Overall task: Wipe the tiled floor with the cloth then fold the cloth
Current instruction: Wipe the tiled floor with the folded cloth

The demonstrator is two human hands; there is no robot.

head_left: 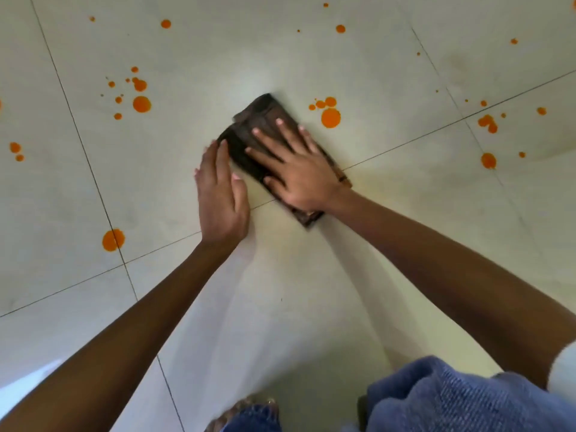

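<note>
On glossy tile (389, 213), folded cloth (260, 115) under splayed right hand (299, 176), beside flat left hand (221, 194).

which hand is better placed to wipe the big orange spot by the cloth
Right. The right hand lies flat on the cloth, nearer the orange spot; the left hand only touches the edge.

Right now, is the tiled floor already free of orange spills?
No, orange spots dot the tiled floor on both sides of the cloth that the right hand presses flat.
</note>
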